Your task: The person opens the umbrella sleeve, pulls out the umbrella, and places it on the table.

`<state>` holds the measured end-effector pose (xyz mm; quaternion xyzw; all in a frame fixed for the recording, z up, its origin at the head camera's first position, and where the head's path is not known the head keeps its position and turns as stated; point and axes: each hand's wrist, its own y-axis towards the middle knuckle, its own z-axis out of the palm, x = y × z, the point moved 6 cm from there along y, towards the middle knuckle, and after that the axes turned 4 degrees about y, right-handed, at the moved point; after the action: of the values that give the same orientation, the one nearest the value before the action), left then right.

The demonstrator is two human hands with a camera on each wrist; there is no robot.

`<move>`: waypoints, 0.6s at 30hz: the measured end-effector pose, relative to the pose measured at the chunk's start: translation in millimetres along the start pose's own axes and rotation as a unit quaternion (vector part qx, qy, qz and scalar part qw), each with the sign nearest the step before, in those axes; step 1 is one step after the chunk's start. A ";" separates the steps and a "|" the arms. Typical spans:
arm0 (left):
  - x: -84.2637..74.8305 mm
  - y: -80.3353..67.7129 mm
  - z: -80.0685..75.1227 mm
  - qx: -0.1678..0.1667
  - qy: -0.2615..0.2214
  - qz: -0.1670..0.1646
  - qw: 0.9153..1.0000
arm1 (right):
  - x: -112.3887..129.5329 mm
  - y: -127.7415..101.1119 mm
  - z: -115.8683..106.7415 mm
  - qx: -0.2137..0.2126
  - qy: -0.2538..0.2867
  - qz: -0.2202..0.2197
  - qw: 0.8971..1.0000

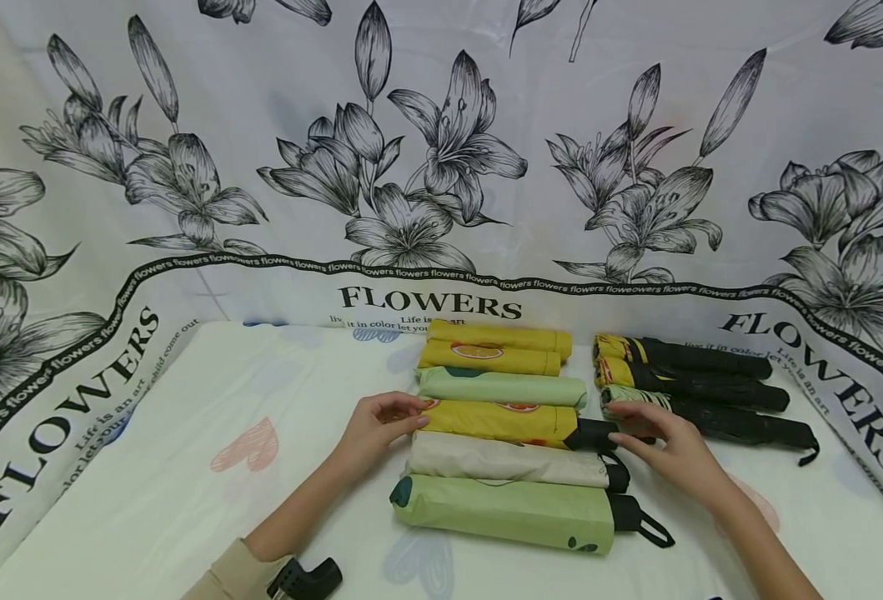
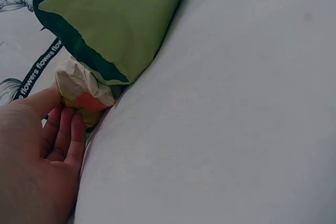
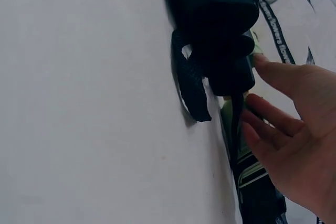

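A folded yellow umbrella (image 1: 497, 423) with an orange-slice print lies crosswise in the middle stack. My left hand (image 1: 377, 429) pinches its left end between thumb and fingers. Around its black handle (image 1: 597, 434), at the other end, are the thumb and bent fingers of my right hand (image 1: 669, 446). A cream umbrella (image 1: 504, 458) lies just in front, then a larger light green one (image 1: 504, 512). The left wrist view shows the green umbrella's end (image 2: 115, 30) above my left fingers; black handles (image 3: 231, 72) partly hide the grip in the right wrist view.
Behind the held umbrella lie a pale green umbrella (image 1: 501, 388) and yellow ones (image 1: 489, 358). To the right, black-covered umbrellas (image 1: 741, 423) lie side by side, close to my right hand. A flower-printed cloth (image 1: 441, 233) rises behind the white table surface (image 1: 298, 500).
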<state>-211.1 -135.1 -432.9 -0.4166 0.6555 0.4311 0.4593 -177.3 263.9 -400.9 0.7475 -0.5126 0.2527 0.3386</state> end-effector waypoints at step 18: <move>-0.5 -1.5 -0.6 -0.008 -0.001 0.000 1.000 | -9.2 -1.5 14.6 0.040 0.036 0.035 0.998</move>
<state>-209.7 -136.0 -432.6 -0.4200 0.6513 0.4369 0.4568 -178.6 258.6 -417.3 0.7325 -0.5155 0.3112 0.3174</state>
